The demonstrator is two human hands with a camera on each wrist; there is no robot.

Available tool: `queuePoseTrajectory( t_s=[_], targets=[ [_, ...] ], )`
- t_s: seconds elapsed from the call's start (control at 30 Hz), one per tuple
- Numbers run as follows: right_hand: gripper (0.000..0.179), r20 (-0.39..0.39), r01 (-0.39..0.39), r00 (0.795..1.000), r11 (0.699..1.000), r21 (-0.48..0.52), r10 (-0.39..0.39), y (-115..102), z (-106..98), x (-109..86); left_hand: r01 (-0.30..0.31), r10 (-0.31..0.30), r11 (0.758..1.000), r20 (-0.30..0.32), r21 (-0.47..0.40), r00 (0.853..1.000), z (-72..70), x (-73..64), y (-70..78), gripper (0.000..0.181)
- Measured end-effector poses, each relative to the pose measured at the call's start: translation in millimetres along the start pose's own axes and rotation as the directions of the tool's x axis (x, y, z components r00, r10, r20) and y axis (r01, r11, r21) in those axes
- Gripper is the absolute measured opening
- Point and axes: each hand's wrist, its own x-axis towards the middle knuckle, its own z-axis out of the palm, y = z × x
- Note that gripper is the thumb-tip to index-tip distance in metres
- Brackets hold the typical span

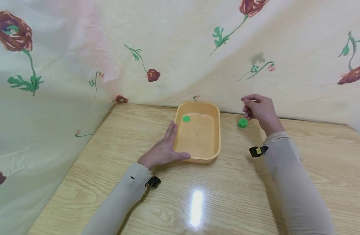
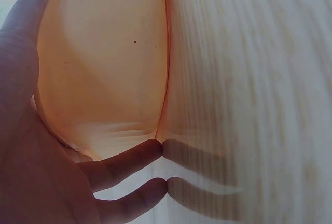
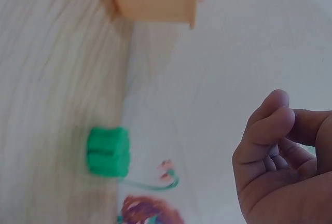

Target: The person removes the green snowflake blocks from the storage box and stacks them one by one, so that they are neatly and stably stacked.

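My left hand [image 1: 163, 150] rests against the near left corner of an orange plastic tray [image 1: 219, 137]. Its fingers lie along the tray's left side and its thumb along the near rim; in the left wrist view two fingertips touch the table. A flat green disc [image 1: 186, 118] lies inside the tray, toward the far left. Raised above the table right of the tray, my right hand [image 1: 260, 109] has thumb and forefinger tips together, with nothing visible between them. Just below it, on the table, sits a small green ribbed cylinder [image 3: 108, 152], apart from the fingers.
The wooden table [image 1: 227, 195] reaches back to a flowered cloth [image 1: 174, 49] that hangs along its far and left sides. A bright light reflection [image 1: 196, 207] shows on the table in front of the tray. Both wrists wear small black cameras [image 1: 255, 151].
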Motion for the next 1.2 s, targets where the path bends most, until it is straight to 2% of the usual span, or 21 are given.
queuePoseTrajectory(
  t_s=[0.37,0.57,0.93,1.1,1.2],
  targets=[
    [0.034,0.063,0.032,0.998,0.998,-0.054,-0.028,-38,48,11.8,-0.007,0.007,1.000,-0.014,0.009,1.000,1.0,0.9,-2.4,0.131],
    [0.029,0.108,0.050,0.993,0.998,-0.030,-0.046,-47,82,21.3,-0.020,0.020,1.000,-0.018,0.005,1.000,1.7,0.8,-3.8,0.129],
    [0.026,0.170,0.030,0.985,0.997,-0.074,-0.017,-44,130,33.6,-0.025,0.025,0.999,-0.015,0.028,1.000,0.2,2.1,-0.9,0.129],
    [0.026,0.162,0.023,0.987,0.993,-0.115,-0.004,-32,148,42.6,-0.025,0.026,0.999,-0.018,0.035,0.999,0.0,2.7,-0.6,0.129],
    [0.027,0.198,0.011,0.980,0.988,-0.156,0.020,-22,158,46.5,-0.026,0.027,0.999,-0.011,0.029,1.000,0.1,2.6,-1.0,0.129]
  ],
)
